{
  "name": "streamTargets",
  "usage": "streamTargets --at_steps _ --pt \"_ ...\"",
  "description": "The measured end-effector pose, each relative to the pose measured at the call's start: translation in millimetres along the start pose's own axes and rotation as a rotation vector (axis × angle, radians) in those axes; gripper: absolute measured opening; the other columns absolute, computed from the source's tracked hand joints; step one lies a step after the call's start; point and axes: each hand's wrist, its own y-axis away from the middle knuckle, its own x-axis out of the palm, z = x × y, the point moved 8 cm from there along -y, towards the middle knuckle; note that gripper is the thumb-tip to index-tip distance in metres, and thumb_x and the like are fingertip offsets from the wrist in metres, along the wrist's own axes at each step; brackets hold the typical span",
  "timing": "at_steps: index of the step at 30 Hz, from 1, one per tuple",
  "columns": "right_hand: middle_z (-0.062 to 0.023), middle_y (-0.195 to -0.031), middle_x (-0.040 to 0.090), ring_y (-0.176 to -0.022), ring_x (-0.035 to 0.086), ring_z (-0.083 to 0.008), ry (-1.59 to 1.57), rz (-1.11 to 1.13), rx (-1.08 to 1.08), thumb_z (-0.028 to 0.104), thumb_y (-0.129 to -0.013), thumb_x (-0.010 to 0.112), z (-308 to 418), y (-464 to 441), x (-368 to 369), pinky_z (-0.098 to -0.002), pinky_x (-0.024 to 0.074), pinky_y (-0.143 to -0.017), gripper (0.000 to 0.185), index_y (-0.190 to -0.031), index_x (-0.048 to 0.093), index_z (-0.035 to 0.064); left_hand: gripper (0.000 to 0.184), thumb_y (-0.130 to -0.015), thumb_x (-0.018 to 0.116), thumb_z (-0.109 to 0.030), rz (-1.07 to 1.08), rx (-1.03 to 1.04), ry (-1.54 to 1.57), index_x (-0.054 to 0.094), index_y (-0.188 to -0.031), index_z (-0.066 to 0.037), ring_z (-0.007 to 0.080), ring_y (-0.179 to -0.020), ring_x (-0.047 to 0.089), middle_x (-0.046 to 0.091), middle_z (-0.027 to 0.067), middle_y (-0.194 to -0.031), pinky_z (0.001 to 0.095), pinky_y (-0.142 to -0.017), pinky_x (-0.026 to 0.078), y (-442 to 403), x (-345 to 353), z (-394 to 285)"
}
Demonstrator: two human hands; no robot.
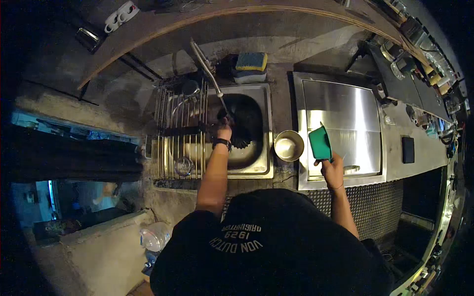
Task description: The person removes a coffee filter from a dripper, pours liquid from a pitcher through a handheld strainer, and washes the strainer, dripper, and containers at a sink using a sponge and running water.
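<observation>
My left hand (224,130) is over the steel sink (270,128), under the thin stream of water. Its fingers look closed, but what they hold, if anything, is lost against the dark. A black thing with a ridged edge (242,141) lies in the basin beside that hand. My right hand (333,171) grips a green plastic container (321,143) by its near end, above the steel lid. Left of the green container, a round metal pot (289,146) stands on the counter by the sink's right rim.
The faucet (207,66) arches over the sink. A wire rack (190,160) with a glass (183,166) covers the basin's left side. Behind it sits a yellow-and-blue sponge (251,61). A steel lid (353,133) is set into the right counter. A wooden shelf (222,15) runs overhead.
</observation>
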Motion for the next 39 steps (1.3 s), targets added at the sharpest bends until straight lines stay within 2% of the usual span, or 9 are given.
streamTargets --at_steps 1,2,5,11,20,25,31,35,39 --pt "-0.0063 -0.066 0.064 -0.043 0.036 -0.0067 -0.004 0.001 0.005 0.008 -0.085 0.052 0.0 -0.8 1.4 -0.0209 0.0265 -0.04 0.015 -0.087 0.064 0.0008 0.051 -0.104 0.035 -0.042 0.002 -0.004 -0.005 0.047 -0.141 -0.008 0.0301 -0.05 0.053 0.066 0.0115 -0.073 0.0403 -0.048 0.044 56.3 -6.4 -34.1" --pt "-0.0064 -0.067 0.064 -0.047 0.04 -0.0084 0.002 0.011 0.015 0.008 -0.085 0.052 1.3 -0.7 2.9 -0.0215 0.0296 -0.045 0.015 -0.087 0.065 0.0007 0.053 -0.096 0.044 -0.051 -0.275 -0.064 0.504 0.068 -0.105 -0.004 0.0416 -0.07 0.063 0.069 0.0211 -0.082 0.0525 -0.069 0.048 106.4 -69.7 -45.3" --pt "-0.0067 -0.068 0.065 -0.059 0.052 -0.0135 0.026 0.044 0.038 0.008 -0.084 0.051 5.6 -0.4 6.3 -0.0235 0.039 -0.058 0.018 -0.088 0.067 0.0003 0.048 -0.092 0.054 -0.047 -0.348 0.069 0.8 0.071 -0.084 -0.003 0.0401 -0.071 0.065 0.068 0.0223 -0.075 0.0507 -0.065 0.049 116.2 -71.9 -34.5" --pt "-0.0077 -0.07 0.065 -0.063 0.056 -0.0145 0.024 0.087 -0.028 0.007 -0.084 0.05 9.9 -5.8 11.1 -0.0232 0.0408 -0.061 0.019 -0.09 0.066 -0.0003 0.038 -0.088 0.061 -0.038 -0.618 0.316 0.166 0.071 -0.082 -0.002 0.041 -0.072 0.065 0.069 0.0213 -0.078 0.0494 -0.066 0.05 201.3 -139.2 -94.4" --pt "-0.0076 -0.071 0.065 -0.063 0.056 -0.0148 0.079 0.078 0.078 0.005 -0.083 0.049 6.3 0.0 5.7 -0.023 0.0418 -0.062 0.02 -0.092 0.066 -0.0013 0.024 -0.084 0.064 -0.026 -0.261 0.43 -0.311 0.07 -0.083 -0.003 0.0389 -0.071 0.066 0.07 0.0199 -0.078 0.047 -0.068 0.053 185.9 -126.9 -113.5" --pt "-0.0062 -0.066 0.065 -0.043 0.037 -0.0072 -0.021 0.055 -0.144 0.007 -0.083 0.051 13.6 0.5 12.5 -0.0209 0.0278 -0.042 0.017 -0.085 0.066 0.0008 0.029 -0.083 0.066 -0.029 -0.266 0.385 -0.06 0.07 -0.09 -0.002 0.0349 -0.074 0.067 0.071 0.0174 -0.083 0.0437 -0.07 0.053 147.8 -128.1 -119.9" --pt "-0.0059 -0.066 0.065 -0.044 0.037 -0.0076 -0.022 0.011 -0.086 0.007 -0.083 0.051 17.0 5.6 0.9 -0.0211 0.0285 -0.043 0.017 -0.084 0.067 0.0004 0.039 -0.082 0.068 -0.034 -0.267 0.355 0.307 0.07 -0.101 -0.001 0.0288 -0.079 0.067 0.072 0.0137 -0.091 0.0387 -0.074 0.052 108.0 -146.6 -101.5" --pt "-0.0069 -0.07 0.065 -0.061 0.054 -0.0141 0.063 0.031 0.12 0.003 -0.082 0.049 7.7 9.4 -4.4 -0.0225 0.0408 -0.06 0.019 -0.091 0.065 -0.0017 0.046 -0.081 0.069 -0.038 -0.241 0.322 0.546 0.07 -0.109 -0.001 0.0248 -0.082 0.068 0.072 0.0112 -0.096 0.0354 -0.076 0.052 87.2 -143.4 -86.3" --pt "-0.0074 -0.07 0.064 -0.061 0.054 -0.0144 0.053 0.046 0.031 0.003 -0.082 0.049 16.2 7.0 4.4 -0.0226 0.041 -0.06 0.019 -0.091 0.065 -0.0024 0.045 -0.081 0.068 -0.037 -0.254 0.333 0.523 0.07 -0.108 -0.001 0.0251 -0.083 0.068 0.072 0.0114 -0.096 0.0359 -0.076 0.052 96.7 -128.4 -83.0"
